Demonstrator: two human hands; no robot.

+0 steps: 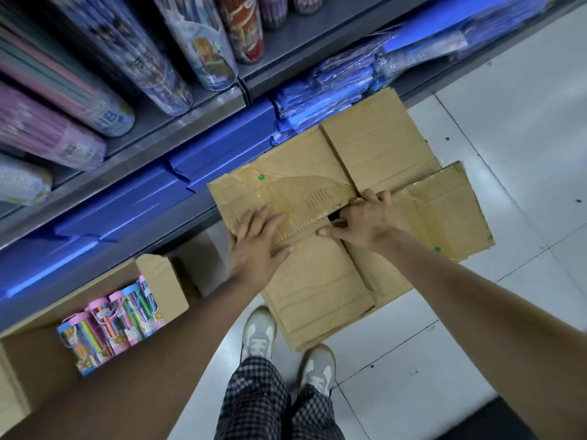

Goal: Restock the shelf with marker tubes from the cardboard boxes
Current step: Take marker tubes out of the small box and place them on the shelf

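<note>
A taped cardboard box point(374, 160) stands on the floor against the shelf, its top flaps partly lifted. My left hand point(257, 246) lies flat on the near left flap, fingers straight, thumb at the flap's edge. My right hand point(365, 220) hooks its fingers into the dark gap at the flaps' seam and grips the flap edge. A second, open cardboard box point(158, 281) sits at lower left and holds several marker tubes point(111, 322) with pink and blue caps. The grey shelf point(178, 122) above carries tall printed tubes point(203, 46).
Blue folders point(222, 144) and wrapped blue packs point(333, 87) fill the lower shelf behind the box. My feet in white sneakers point(286, 350) stand on the white tiled floor point(508, 115), which stretches right. A dark mat point(495, 420) lies at the lower right.
</note>
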